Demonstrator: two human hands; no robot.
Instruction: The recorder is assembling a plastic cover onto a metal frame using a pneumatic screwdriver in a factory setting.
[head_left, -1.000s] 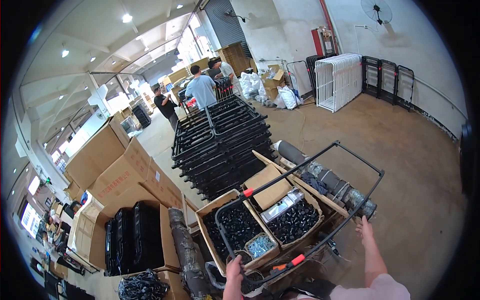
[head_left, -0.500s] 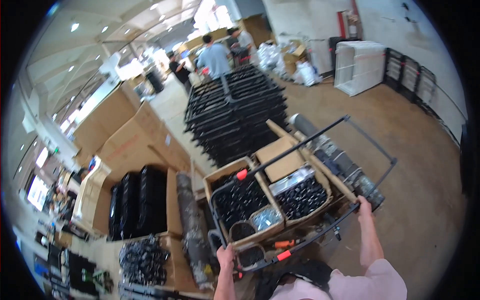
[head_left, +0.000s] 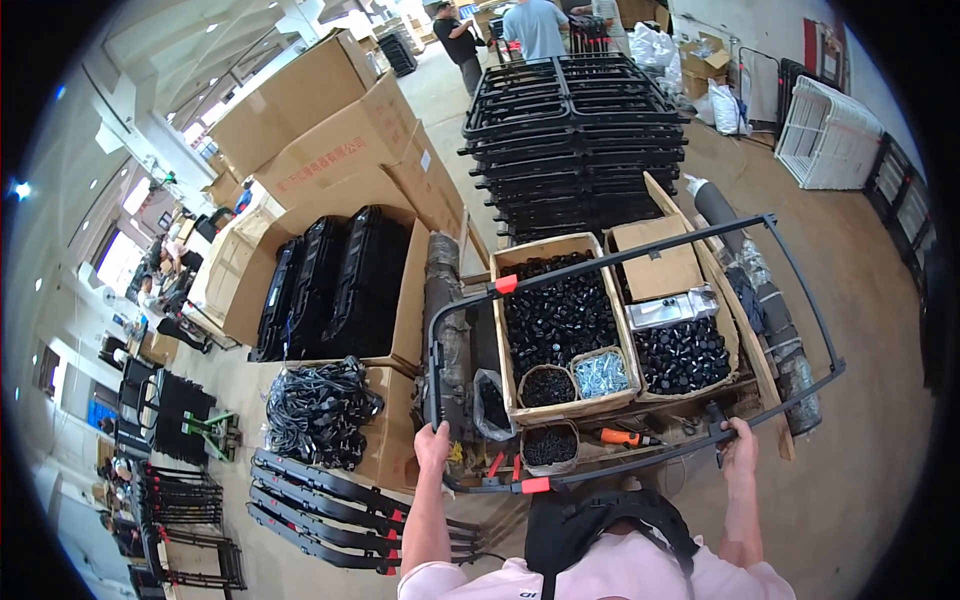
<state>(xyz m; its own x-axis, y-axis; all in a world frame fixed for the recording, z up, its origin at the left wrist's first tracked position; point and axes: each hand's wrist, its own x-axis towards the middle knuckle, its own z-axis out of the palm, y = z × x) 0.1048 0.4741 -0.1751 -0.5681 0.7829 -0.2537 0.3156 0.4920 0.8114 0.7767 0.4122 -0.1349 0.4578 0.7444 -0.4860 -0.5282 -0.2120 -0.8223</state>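
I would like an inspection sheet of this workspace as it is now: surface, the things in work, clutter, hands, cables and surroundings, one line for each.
Surface: wooden bench, nearly covered by boxes.
Things in work: black tube frame with orange-red sleeves, held level over the boxes.
Clutter: cardboard box of black caps, second box of caps, small tub of silver screws, orange-handled tool.
Hands: left hand grips the frame's near left corner; right hand grips its near right side.
Cables: heap of black cords on a carton at the left.
Surroundings: stack of black frames ahead, large cartons, white wire cage, people standing far back.
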